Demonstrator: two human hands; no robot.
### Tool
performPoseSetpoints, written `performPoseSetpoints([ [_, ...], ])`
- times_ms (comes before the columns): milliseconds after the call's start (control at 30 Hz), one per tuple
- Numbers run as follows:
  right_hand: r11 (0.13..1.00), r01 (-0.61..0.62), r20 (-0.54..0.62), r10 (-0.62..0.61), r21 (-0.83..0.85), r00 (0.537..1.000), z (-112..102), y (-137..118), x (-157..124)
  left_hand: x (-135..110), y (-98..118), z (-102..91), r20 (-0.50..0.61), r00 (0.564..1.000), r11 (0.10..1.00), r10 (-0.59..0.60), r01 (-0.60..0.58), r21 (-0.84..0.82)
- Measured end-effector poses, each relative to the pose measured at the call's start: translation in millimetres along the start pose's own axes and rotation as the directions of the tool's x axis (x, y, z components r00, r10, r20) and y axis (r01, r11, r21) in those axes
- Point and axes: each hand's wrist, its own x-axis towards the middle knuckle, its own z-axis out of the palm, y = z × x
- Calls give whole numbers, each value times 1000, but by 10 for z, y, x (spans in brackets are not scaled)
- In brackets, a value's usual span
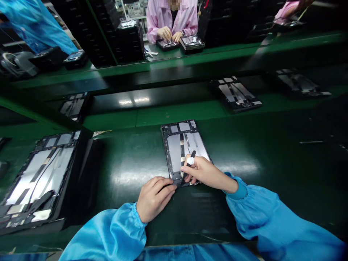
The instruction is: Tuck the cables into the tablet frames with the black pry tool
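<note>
An electronics assembly factory: long green workbenches (116, 119) run in rows, opened tablet chassis (185, 148) lie along them, black trays (127, 40) stand stacked, and a worker in a pink smock (171, 18) sits opposite.

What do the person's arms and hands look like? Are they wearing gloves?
No gloves: the left hand and right hand are bare. The left sleeve and right sleeve are shiny bright blue, gathered at the wrists. A white band wraps one right finger.

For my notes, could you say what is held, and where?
The right hand grips a black stick by its lower half; the left hand touches the tablet.
</note>
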Motion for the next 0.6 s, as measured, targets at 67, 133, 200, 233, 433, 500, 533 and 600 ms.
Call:
performPoseSetpoints([
  [67,1000,6,0,-6,0,1000,-1,2,-4,0,0,0,1,1000,1000,0,0,1],
  [133,1000,9,-2,-9,4,1000,-2,4,-7,-5,-2,2,3,1000,1000,-2,2,3],
  [200,1000,14,-8,-14,1,1000,-2,4,-10,-11,-5,5,5,1000,1000,-3,3,4],
  [233,1000,18,-12,-18,-3,1000,-1,3,-10,-14,-5,6,6,1000,1000,-3,3,2],
  [433,999,30,-19,-30,-14,999,4,5,-13,-13,-1,9,9,1000,1000,0,0,4],
  [500,999,34,-16,-34,-10,999,4,7,-12,-10,0,9,7,1000,1000,5,-5,6],
  [533,999,33,-13,-33,-9,999,3,8,-11,-9,0,8,8,1000,1000,5,-5,7],
  [600,1000,24,-8,-24,-2,1000,3,8,-9,-7,0,6,8,1000,1000,4,-5,11],
])
